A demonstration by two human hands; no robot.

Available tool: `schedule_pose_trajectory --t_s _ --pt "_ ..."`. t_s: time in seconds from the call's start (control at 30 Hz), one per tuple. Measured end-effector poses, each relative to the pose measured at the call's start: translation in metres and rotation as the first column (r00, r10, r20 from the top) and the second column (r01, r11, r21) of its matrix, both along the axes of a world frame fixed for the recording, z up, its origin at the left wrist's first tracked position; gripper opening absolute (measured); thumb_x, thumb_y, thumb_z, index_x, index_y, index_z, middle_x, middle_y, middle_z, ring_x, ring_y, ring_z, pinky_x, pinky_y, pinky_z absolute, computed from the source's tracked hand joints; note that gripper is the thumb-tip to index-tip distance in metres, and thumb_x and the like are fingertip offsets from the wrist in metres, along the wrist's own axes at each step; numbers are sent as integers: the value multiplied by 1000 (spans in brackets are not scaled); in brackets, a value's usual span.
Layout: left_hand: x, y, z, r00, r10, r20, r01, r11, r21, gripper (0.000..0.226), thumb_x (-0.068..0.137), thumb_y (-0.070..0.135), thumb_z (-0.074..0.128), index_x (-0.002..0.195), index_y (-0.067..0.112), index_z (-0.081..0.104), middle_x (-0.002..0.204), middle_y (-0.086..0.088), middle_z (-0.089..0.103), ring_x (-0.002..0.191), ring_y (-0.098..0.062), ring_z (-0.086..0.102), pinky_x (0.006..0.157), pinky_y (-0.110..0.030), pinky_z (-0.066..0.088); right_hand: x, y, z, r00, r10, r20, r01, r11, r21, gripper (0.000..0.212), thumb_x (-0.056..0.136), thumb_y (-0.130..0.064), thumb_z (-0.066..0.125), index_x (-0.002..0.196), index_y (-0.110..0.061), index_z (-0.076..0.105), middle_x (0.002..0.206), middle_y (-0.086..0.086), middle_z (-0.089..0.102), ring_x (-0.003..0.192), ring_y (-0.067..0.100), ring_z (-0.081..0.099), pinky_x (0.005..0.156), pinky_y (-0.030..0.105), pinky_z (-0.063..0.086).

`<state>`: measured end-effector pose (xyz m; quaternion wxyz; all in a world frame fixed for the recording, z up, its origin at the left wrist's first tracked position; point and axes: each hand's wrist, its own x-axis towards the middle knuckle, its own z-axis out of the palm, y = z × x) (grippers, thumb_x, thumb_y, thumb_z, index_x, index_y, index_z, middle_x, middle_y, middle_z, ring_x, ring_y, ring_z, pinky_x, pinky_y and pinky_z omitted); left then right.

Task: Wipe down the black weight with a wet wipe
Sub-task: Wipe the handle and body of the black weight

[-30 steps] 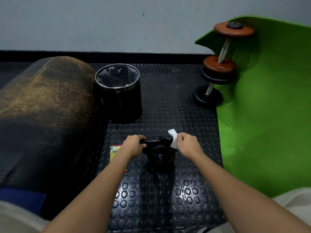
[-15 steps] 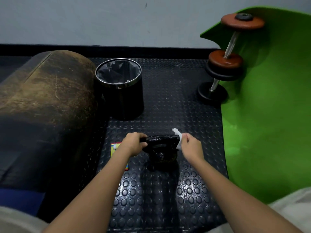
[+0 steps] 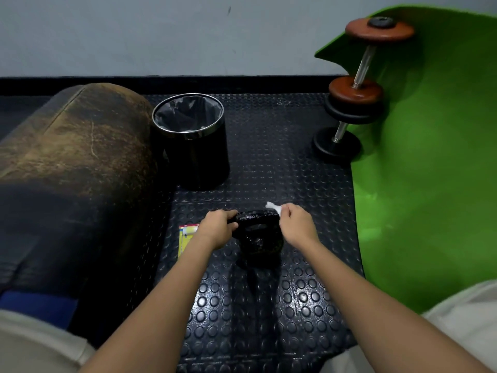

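One black kettlebell (image 3: 258,235), upright on studded rubber flooring (image 3: 269,305). Left hand (image 3: 218,229) gripped its handle's left end; right hand (image 3: 295,224) pinched a white wet wipe (image 3: 273,207) at the right end. Recommended: steady firmly, wipe round handle, then body.

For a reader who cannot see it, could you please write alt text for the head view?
A person's left hand grips a black kettlebell's handle while the right hand pinches a white wet wipe at it. A lined bin stands behind.
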<state>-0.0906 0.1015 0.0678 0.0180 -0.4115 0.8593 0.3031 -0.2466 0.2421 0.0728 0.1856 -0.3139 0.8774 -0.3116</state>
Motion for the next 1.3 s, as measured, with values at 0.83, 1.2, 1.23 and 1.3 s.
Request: schedule_pose_trajectory --t_s 0.83,1.2,1.23,1.3 --pt "4 0 -5 997 47 -61 -45 998 35 47 96 27 53 142 23 43 139 -12 51 118 -27 55 89 -29 45 5 17 3 957 -168 235 194 977 -91 34 105 -30 33 92 -17 61 84 -1 60 64 8 48 55 25 37" --pt "5 -6 -9 995 55 -84 -51 997 55 46 95 25 55 140 25 46 139 -10 51 116 -25 57 81 -24 42 10 17 -12 998 -35 43 46 958 -284 35 105 -29 39 128 -23 64 124 -14 63 114 5 55 98 24 45" --pt "5 -6 -10 995 58 -87 -53 997 57 46 95 25 55 139 25 46 139 -10 52 117 -26 56 82 -23 42 9 18 -12 994 -70 86 90 959 -268 37 105 -32 37 130 -23 62 127 -10 63 113 7 56 95 27 47" --pt "6 -6 -11 994 58 -88 -53 997 56 46 95 25 56 139 25 47 138 -10 53 116 -25 56 81 -22 41 8 16 -6 959 -150 242 199 961 -191 41 106 -36 31 134 -23 58 125 -2 63 109 16 59 84 28 46"
